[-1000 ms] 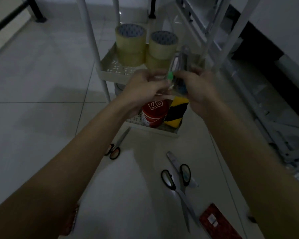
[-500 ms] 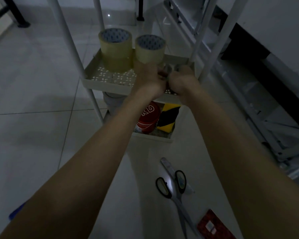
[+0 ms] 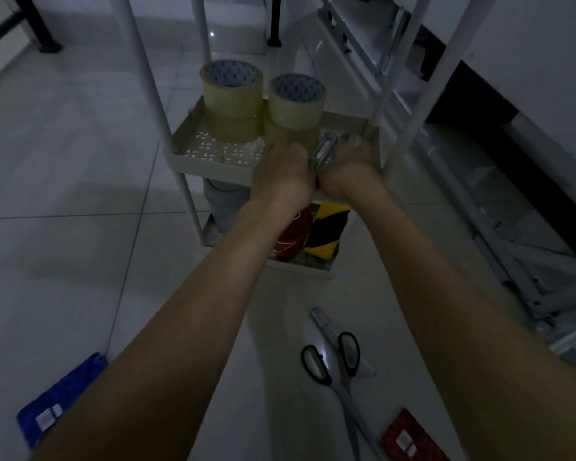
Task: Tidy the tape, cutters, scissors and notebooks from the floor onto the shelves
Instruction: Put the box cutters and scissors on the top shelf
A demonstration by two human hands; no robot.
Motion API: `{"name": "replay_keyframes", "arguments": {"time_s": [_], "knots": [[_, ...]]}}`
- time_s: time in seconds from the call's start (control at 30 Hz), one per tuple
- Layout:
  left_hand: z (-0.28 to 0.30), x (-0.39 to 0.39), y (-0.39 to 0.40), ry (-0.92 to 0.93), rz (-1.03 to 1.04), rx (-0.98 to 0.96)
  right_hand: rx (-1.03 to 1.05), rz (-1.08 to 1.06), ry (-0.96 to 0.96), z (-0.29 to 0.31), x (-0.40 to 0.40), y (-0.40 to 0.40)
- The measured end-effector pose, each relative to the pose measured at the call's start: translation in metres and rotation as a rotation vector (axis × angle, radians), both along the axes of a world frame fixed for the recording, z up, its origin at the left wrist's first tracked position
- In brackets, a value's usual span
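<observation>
My left hand [image 3: 285,171] and my right hand [image 3: 350,168] rest together on the upper shelf tray [image 3: 210,161], both closed around clear cutters [image 3: 325,149] with a green part. Two stacks of clear tape rolls [image 3: 231,98] [image 3: 296,101] stand on the same tray, just behind my hands. The lower shelf holds a red tape roll [image 3: 295,234] and a yellow-black tape roll [image 3: 326,231]. On the floor lie black-handled scissors [image 3: 333,364], a cutter [image 3: 326,326] under them, a red notebook [image 3: 409,437] and a blue notebook [image 3: 60,397].
A grey roll [image 3: 223,201] sits at the left of the lower shelf. White shelf posts [image 3: 140,71] rise around the trays. A folded metal frame [image 3: 529,261] lies along the right wall. A black table leg [image 3: 40,28] stands far left.
Both hands carried the cutters from in front of the shelf down onto the upper tray, right of the tape stacks. The view shifted, hiding the orange-handled scissors and revealing the blue notebook.
</observation>
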State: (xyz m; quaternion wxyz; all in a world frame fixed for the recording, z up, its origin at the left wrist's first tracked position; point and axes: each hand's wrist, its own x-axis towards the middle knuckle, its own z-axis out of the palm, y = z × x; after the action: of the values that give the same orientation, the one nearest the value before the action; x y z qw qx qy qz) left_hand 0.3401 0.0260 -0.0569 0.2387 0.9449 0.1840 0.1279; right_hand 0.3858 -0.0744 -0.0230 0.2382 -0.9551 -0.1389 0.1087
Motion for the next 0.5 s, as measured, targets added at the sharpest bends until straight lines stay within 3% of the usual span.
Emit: {"name": "replay_keyframes", "arguments": {"time_s": [0.27,0.37,0.5], "knots": [[-0.007,-0.004,0.012,-0.071,-0.133,0.006,0.024,0.074,-0.147,-0.005,0.002,-0.002],[-0.003,-0.009,0.011,-0.143,-0.187,-0.071,0.15,0.063,-0.2,-0.01,-0.005,-0.009],[-0.001,-0.029,0.003,-0.379,-0.181,-0.278,0.267,0.174,-0.473,-0.019,-0.024,-0.02]]}}
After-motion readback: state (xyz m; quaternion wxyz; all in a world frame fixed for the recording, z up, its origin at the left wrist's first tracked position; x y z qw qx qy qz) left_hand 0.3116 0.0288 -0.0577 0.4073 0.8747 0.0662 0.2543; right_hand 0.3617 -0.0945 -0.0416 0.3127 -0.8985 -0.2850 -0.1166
